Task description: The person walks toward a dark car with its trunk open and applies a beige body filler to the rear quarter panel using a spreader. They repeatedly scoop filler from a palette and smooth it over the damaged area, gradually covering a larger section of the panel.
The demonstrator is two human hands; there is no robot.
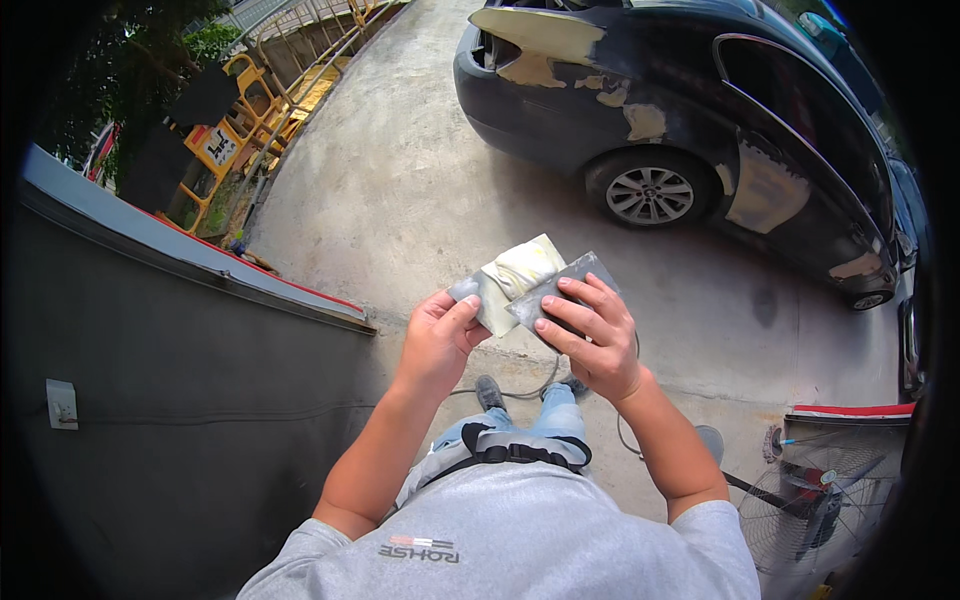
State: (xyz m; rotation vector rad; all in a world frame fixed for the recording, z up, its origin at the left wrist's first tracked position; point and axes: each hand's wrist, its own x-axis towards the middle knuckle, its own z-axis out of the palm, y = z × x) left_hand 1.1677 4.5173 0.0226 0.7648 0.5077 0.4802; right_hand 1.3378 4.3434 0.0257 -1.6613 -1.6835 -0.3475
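In front of my body, my left hand (440, 335) pinches a flat grey putty spreader (488, 302) between thumb and fingers. A mound of pale yellow putty (527, 266) lies on its far part. My right hand (597, 340) grips a second grey putty spreader (592, 266), fingers laid across its dark upper side. The two spreaders meet or overlap at their inner edges; contact is hard to tell. Ahead to the right stands a dark car (535, 115) with beige filler patches (768, 188) on its rear side and door.
A grey wall (200, 320) with a small white box (61, 404) runs along my left. A cable (530, 392) crosses the concrete near my feet. At the lower right is a caged fan (825, 505). Yellow barriers (215, 148) stand at the far left.
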